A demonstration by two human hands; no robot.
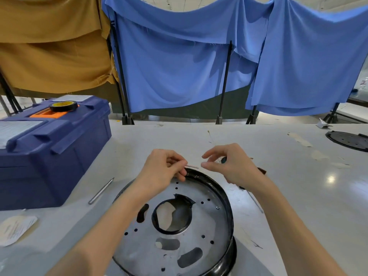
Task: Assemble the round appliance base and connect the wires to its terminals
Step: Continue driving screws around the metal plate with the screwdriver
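1. The round base [209,222] lies flat on the pale surface [298,196], right in front of the person, between the two forearms. It is a grey metal plate with a black rim, a large round hole in the middle and several smaller holes and slots.
2. The left hand [161,168] hovers over the far edge of the base. Its fingers [180,161] are curled in, and the thumb and forefinger pinch one end of a thin white wire piece [192,166], which sticks out to the right just above the rim.
3. The right hand [233,166] is just beside the free end of that piece, above the surface past the rim. Its thumb and forefinger are a little apart, and the other fingers are loosely curled. A small dark thing [224,160] shows among them; I cannot tell whether the hand holds it.
4. A brown part [262,170] lies on the surface behind the right wrist, mostly hidden.
5. A thin metal rod [101,191] lies on the surface to the left of the base, near a dark blue toolbox [49,156].
6. A roll of black tape [63,106] sits on the orange part of the toolbox lid.
7. A printed paper label [16,229] lies near the left edge.
8. A second round black plate [348,140] rests far off to the right, well apart from the base.
9. Blue cloth [179,66] and mustard cloth [49,46] hang on black stands behind the surface
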